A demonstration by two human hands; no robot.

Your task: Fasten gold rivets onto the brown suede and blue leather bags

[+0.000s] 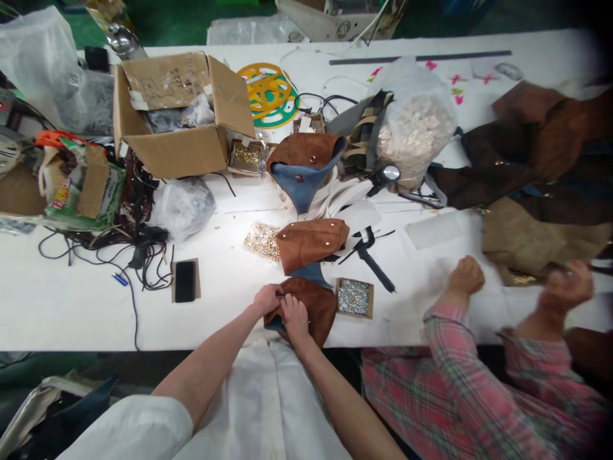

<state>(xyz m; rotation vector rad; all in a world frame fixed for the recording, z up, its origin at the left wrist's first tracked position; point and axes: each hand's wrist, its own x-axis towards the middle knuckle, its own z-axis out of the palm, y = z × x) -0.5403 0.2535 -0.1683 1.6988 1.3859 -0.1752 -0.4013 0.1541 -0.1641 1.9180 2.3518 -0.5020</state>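
Observation:
Near the table's front edge lies a brown suede-like piece with blue lining (318, 303). My left hand (267, 299) pinches its upper left edge, where a small dark bit shows between the fingers. Close beside it, my right hand (294, 316) rests on the same piece with its fingers bent and closed on that edge. What exactly the fingertips grip is too small to make out. Just beyond lies another brown piece with metal studs (313, 241). To the right sits a small box of silvery parts (354, 298), and a bag of gold-coloured studs (261, 241) lies farther up.
A co-worker's hands (467, 276) are busy at the right by a tan piece (541, 233). A phone (184, 281), tangled dark cords (148, 262) and a large cardboard box (177, 150) are at left. Behind stand a bag of beige parts (416, 131) and yellow reels (268, 89).

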